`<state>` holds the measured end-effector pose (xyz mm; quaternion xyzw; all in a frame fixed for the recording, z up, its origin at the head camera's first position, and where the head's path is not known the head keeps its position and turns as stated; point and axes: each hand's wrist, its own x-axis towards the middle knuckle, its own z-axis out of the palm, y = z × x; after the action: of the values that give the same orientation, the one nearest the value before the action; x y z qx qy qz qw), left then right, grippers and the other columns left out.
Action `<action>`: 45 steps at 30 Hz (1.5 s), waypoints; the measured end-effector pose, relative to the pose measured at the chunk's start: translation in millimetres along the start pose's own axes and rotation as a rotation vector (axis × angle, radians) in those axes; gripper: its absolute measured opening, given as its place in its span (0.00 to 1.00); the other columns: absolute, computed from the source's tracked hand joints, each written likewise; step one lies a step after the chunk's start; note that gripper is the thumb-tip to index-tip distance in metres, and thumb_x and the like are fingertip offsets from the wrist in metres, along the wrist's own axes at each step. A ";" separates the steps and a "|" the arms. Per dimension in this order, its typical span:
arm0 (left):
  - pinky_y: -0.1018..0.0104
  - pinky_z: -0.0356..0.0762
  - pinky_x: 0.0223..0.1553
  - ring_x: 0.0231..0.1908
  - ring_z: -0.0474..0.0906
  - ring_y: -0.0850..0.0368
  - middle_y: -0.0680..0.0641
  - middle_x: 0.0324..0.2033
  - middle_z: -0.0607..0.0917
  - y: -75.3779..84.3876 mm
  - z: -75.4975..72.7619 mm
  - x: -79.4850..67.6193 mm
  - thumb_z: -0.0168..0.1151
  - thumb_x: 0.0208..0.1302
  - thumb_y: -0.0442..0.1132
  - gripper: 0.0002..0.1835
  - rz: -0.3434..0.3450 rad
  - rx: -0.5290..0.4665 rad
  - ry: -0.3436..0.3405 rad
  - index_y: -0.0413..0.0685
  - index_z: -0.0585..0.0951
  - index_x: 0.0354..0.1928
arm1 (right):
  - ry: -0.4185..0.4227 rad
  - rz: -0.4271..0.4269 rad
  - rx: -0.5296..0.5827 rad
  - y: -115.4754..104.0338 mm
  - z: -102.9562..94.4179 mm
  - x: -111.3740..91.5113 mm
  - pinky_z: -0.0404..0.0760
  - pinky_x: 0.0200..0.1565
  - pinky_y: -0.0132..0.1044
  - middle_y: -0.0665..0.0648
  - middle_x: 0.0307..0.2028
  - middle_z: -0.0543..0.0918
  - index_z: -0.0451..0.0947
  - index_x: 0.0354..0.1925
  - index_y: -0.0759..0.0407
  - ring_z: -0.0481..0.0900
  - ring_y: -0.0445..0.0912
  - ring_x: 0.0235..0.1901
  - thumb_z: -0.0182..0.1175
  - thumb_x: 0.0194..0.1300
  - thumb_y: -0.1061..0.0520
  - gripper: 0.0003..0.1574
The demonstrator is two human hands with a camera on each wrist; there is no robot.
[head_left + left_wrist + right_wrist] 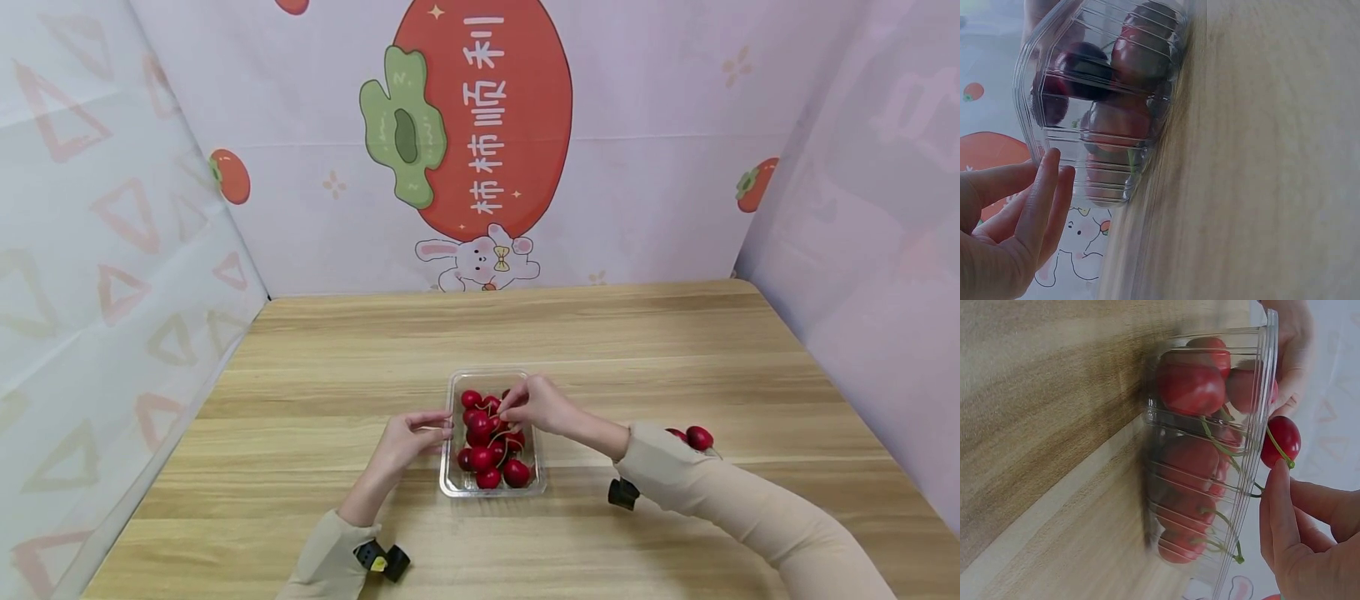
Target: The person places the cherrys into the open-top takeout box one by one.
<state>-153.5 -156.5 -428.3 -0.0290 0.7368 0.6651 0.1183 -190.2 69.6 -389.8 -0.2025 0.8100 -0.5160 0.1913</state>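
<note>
A clear plastic box on the table holds several dark red cherries with green stems. My left hand rests its fairly straight fingers against the box's left side, near the rim; the left wrist view shows the fingertips at the ribbed wall. Over the box's right side is my right hand, thumb and fingers brought together. In the right wrist view it pinches one cherry near the stem, just above the rim. The exact contact is partly hidden by the fingers.
To the right, beside my right sleeve, lie loose cherries, partly covered by the sleeve. The wooden table meets a printed cloth backdrop at the back, with cloth walls on both sides. Each wrist carries a black camera.
</note>
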 end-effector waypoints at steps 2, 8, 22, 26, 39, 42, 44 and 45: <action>0.60 0.81 0.37 0.34 0.80 0.56 0.35 0.39 0.81 -0.1 0.0 0.0 0.61 0.52 0.27 0.18 0.003 0.002 0.000 0.28 0.75 0.46 | -0.003 -0.001 0.002 0.0 0.4 -0.3 0.83 0.29 0.41 0.65 0.28 0.82 0.79 0.30 0.74 0.79 0.47 0.22 0.58 0.54 0.70 0.05; 0.59 0.81 0.37 0.34 0.80 0.57 0.35 0.38 0.81 -0.8 0.3 0.7 0.60 0.52 0.27 0.17 0.003 0.003 0.005 0.28 0.75 0.46 | -0.003 -0.009 -0.010 -0.6 1.0 -1.1 0.83 0.29 0.40 0.67 0.28 0.81 0.78 0.30 0.75 0.80 0.54 0.25 0.58 0.54 0.71 0.05; 0.61 0.81 0.36 0.33 0.80 0.58 0.35 0.38 0.81 1.3 0.9 -1.5 0.60 0.52 0.26 0.18 0.005 -0.010 -0.001 0.26 0.74 0.47 | 0.000 -0.059 -0.071 2.9 2.6 -0.9 0.82 0.25 0.31 0.62 0.27 0.82 0.80 0.28 0.71 0.79 0.45 0.22 0.59 0.53 0.69 0.04; 0.61 0.81 0.37 0.33 0.80 0.58 0.36 0.38 0.81 1.1 1.3 -1.2 0.60 0.52 0.27 0.18 0.003 -0.006 0.001 0.27 0.75 0.47 | 0.008 -0.130 -0.150 3.5 1.9 -2.2 0.78 0.23 0.26 0.57 0.27 0.82 0.81 0.29 0.67 0.76 0.39 0.22 0.60 0.53 0.67 0.04; 0.60 0.81 0.37 0.32 0.80 0.58 0.36 0.38 0.81 -0.8 0.7 -0.3 0.60 0.52 0.26 0.18 0.012 -0.017 0.000 0.27 0.75 0.46 | 0.007 -0.223 -0.232 4.5 -6.4 -9.3 0.77 0.34 0.27 0.53 0.32 0.82 0.81 0.32 0.63 0.74 0.41 0.33 0.60 0.55 0.63 0.05; 0.60 0.81 0.37 0.32 0.80 0.58 0.36 0.38 0.81 -1.0 0.6 -0.1 0.60 0.52 0.26 0.18 0.014 -0.016 0.001 0.27 0.75 0.46 | -0.004 -0.231 -0.236 3.9 -9.2 -10.9 0.78 0.35 0.29 0.51 0.31 0.82 0.82 0.32 0.61 0.74 0.40 0.33 0.60 0.55 0.63 0.05; 0.60 0.81 0.37 0.32 0.80 0.58 0.36 0.38 0.81 -1.1 0.6 0.0 0.60 0.52 0.26 0.18 0.015 -0.016 0.001 0.27 0.75 0.46 | -0.015 -0.237 -0.230 3.6 -11.0 -12.3 0.78 0.35 0.31 0.52 0.32 0.81 0.82 0.32 0.61 0.74 0.40 0.33 0.60 0.55 0.63 0.05; 0.60 0.81 0.37 0.32 0.80 0.58 0.36 0.38 0.81 -1.1 0.6 0.0 0.60 0.52 0.26 0.18 0.014 -0.016 0.002 0.27 0.75 0.46 | -0.021 -0.233 -0.225 3.5 -11.9 -13.2 0.79 0.35 0.31 0.52 0.32 0.81 0.81 0.32 0.61 0.74 0.40 0.33 0.60 0.55 0.63 0.05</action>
<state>-153.1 -156.1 -429.4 -0.0253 0.7316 0.6719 0.1127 -185.8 86.9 -387.0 -0.3205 0.8318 -0.4385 0.1148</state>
